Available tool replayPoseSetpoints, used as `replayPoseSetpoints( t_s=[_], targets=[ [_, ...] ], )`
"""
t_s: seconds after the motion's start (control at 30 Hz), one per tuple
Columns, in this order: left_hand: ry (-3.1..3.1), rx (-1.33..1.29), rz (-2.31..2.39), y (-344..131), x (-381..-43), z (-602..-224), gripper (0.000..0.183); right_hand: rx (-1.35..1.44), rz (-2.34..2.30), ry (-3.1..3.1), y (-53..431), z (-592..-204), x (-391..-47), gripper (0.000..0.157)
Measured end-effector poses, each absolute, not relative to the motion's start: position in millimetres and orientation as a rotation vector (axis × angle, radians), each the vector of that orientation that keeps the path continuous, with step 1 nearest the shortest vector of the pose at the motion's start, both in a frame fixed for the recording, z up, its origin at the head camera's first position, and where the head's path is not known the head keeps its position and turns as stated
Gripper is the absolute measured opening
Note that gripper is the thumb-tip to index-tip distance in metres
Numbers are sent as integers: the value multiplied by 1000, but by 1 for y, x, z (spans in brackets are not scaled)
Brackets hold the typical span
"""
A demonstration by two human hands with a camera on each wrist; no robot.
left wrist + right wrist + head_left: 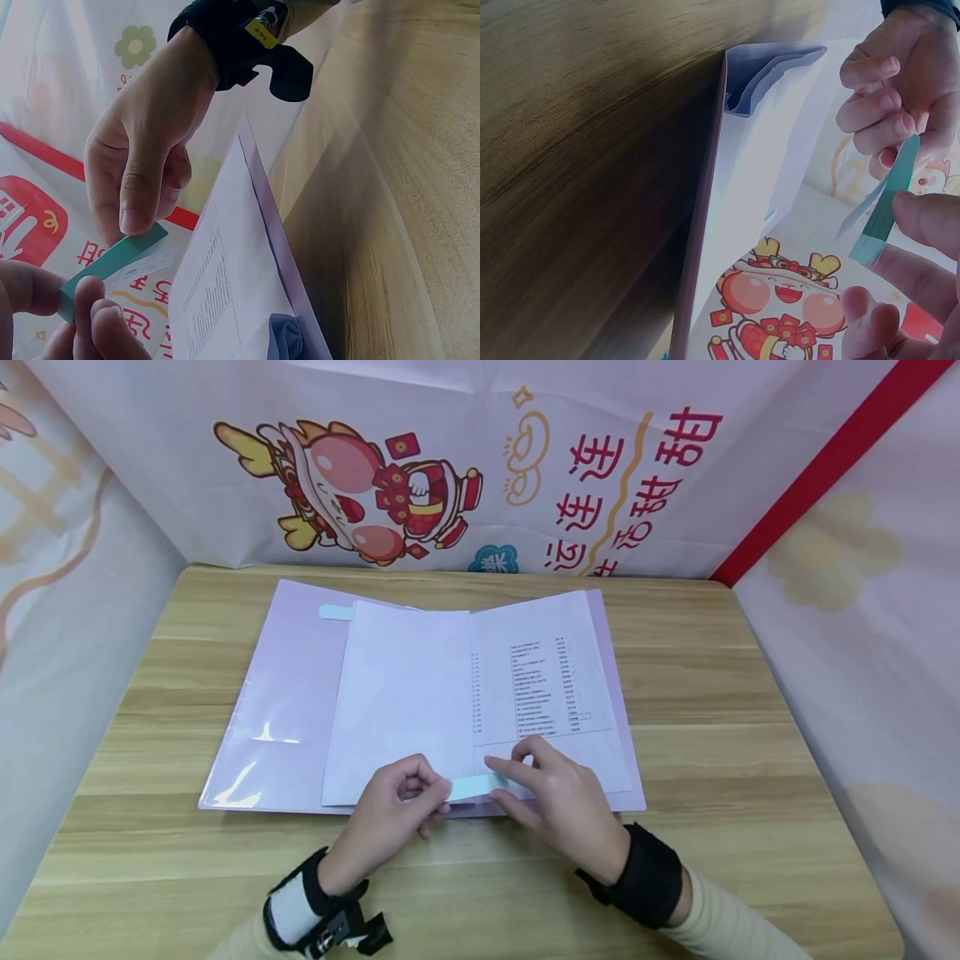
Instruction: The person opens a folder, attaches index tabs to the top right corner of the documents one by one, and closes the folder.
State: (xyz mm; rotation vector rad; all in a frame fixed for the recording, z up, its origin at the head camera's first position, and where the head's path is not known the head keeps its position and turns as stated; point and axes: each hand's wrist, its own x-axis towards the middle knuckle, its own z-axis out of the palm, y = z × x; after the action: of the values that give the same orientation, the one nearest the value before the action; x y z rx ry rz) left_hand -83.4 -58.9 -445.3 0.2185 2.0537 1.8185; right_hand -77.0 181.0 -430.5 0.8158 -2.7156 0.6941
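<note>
A pale teal sticky strip [472, 787] is held between the two hands, above the lower edge of the open pages. My left hand [405, 793] pinches its left end between thumb and fingers. At the other end, my right hand [562, 797] pinches it with the thumb, index finger raised. In the left wrist view, a thin translucent flap with small print hangs from the teal strip [112, 262]. Below the hands lies an open lilac folder [255, 702] with white pages [405, 693]; the right page [547, 677] carries a printed list.
Another pale teal tab [335, 612] sticks out at the left page's upper edge. The folder rests on a wood-grain table [697, 710]. Printed cloth [450, 468] with a cartoon figure hangs behind. Each wrist wears a black band [648, 877].
</note>
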Motion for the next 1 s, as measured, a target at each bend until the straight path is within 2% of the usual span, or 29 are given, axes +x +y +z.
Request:
replayPoseSetpoints(
  t_s=[0.7, 1.0],
  targets=[
    [2066, 139, 1852, -59, -84, -445, 17, 836, 695, -2681, 178, -431, -74, 40],
    [2084, 118, 1864, -58, -84, -447, 13, 845, 748, -2610, 178, -432, -73, 28]
  ],
)
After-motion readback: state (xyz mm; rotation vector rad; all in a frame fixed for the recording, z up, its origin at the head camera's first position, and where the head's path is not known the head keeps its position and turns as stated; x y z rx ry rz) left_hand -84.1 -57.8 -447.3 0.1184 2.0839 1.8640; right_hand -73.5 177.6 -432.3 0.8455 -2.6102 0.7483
